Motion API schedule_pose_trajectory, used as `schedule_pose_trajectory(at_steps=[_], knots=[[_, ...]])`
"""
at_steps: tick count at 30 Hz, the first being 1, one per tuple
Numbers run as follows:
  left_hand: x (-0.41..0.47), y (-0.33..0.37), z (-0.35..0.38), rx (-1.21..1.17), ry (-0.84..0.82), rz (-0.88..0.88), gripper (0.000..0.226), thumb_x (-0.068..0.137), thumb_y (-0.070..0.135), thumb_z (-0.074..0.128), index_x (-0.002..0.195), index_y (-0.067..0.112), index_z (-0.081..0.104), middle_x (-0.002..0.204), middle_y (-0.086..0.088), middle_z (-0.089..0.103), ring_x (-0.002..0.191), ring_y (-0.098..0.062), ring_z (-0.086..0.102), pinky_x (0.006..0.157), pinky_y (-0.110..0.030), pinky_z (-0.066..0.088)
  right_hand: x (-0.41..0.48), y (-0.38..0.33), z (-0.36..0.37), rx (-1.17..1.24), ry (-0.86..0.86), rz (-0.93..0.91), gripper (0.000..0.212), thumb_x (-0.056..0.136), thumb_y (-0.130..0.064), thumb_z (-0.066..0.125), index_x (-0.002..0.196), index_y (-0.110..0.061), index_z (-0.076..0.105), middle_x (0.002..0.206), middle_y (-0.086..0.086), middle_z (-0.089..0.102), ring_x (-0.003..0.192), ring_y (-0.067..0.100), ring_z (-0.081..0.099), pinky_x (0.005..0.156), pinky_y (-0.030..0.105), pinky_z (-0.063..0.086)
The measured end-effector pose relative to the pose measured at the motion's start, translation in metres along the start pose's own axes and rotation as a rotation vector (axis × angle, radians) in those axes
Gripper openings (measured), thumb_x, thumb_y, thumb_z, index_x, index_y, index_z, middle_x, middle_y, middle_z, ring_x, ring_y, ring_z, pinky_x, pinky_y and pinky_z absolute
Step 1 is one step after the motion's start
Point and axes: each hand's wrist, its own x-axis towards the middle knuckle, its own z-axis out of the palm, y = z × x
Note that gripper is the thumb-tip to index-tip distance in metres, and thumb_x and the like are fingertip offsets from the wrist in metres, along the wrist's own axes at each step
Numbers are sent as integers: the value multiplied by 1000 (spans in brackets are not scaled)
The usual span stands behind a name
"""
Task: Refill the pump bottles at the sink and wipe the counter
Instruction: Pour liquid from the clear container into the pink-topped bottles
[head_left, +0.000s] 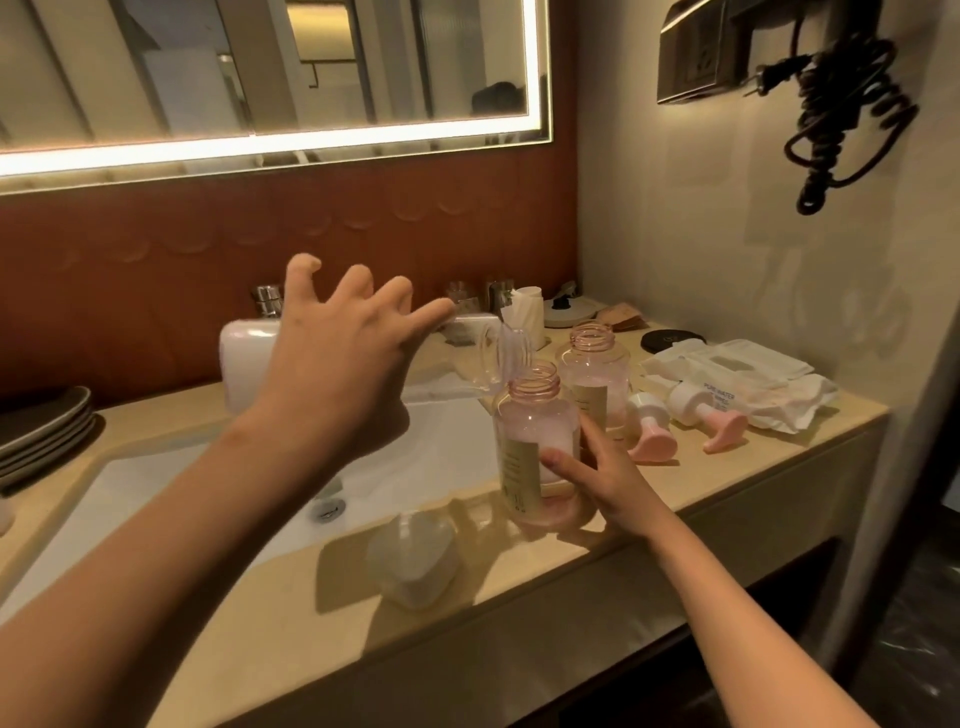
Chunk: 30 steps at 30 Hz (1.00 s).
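2 pink-tinted clear plastic bottles w/ open threaded necks are standing: near bottle (535, 447) & far bottle (595, 379). 2 white-and-pink pump heads are lying loose: left pump head (649, 431), right pump head (696, 408). 1 white rectangular refill jug (244, 369) is showing, plus 1 translucent rounded cap (410, 561), 1 white wet-wipe pack (737, 374), 1 black round disc (670, 340). Approx. 4 grey plates (47, 426) are sitting in 1 stack; exact no. is hard to tell. 2 hands are showing: left hand (337, 364), right hand (597, 478). 1 beige stone counter (519, 571), 1 white sink basin (156, 488), 1 lit-edged wall mirror (260, 67) & 1 black coiled cord (841, 104) are also showing.
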Motion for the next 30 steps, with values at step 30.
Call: schedule_pose_trajectory(at_steps=[30], knots=[[-109,-1,85,-1330,329,-733,84,63,24,84,133,36,40,115,11,51,95,-2,50,71,-19,38,-57,-61,91,-425,225,-251,41,80,-52,54,114,-30,55,108,-20,58,101,-1,55,81,12,44]])
